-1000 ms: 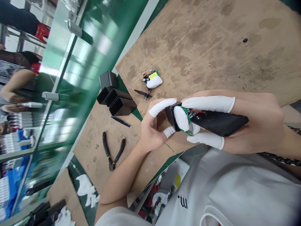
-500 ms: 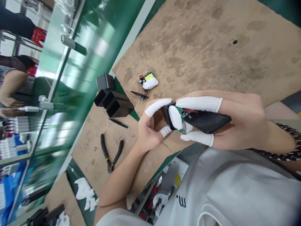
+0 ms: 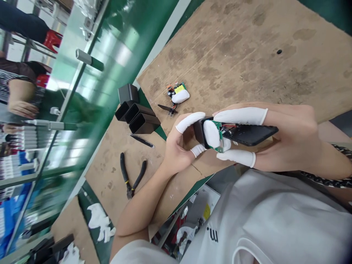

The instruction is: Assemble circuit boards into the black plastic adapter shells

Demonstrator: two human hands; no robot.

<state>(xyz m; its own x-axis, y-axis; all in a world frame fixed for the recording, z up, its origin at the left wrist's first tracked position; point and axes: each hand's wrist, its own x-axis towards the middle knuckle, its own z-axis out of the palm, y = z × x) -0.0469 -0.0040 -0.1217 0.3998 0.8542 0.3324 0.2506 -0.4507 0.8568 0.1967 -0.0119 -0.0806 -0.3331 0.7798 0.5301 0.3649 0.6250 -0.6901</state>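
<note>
Worktop (image 3: 233, 62) beneath, the half-curled left hand (image 3: 178, 146) grips the case (image 3: 200, 134), the right hand (image 3: 291, 139) pinches the board (image 3: 220, 141), still part-inserted, its cover (image 3: 254, 135) now more edge-on.

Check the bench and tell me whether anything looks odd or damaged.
The cardboard looks stained, with dark blotches across it. A lone round black spot also stands out; I can't tell whether it's a hole or loose piece.
</note>
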